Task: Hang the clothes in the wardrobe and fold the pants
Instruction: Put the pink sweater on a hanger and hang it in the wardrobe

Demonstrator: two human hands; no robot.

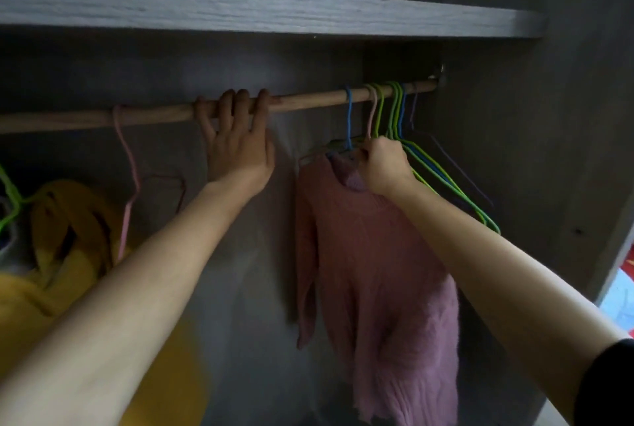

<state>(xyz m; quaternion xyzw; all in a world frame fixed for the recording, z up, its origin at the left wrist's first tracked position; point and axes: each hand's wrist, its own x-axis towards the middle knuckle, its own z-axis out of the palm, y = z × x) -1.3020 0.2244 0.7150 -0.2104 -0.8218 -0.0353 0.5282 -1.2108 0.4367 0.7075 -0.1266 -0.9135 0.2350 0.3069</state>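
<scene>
Inside the wardrobe, a pink knitted sweater (377, 271) was seen hanging from the wooden rail (308, 103), just left of a bunch of empty wire hangers (446, 178) in green, blue and purple, which were crowded against the rail's right end. The rail was gripped by the left hand (236, 154), whose fingers were curled over the top of it. The right hand (384, 164) was closed at the sweater's collar, where the neck of the sweater's hanger (308, 156) appeared to be pinched. Whether that hanger ended in the blue hook or the pale pink one could not be told.

The sweater was judged soft, limp and fairly light, with a loose knit likely to stretch or slide off thin, slippery wire. It would best be handled by the hanger's neck just under the hook, not by the fabric. A tug on the collar or sleeve could be expected to pull it askew.

Further left, an empty pink hanger (128, 164) hung on the rail, and a yellow garment (68, 219) was draped below it. A grey shelf (240, 7) ran above the rail. No pants were in view.
</scene>
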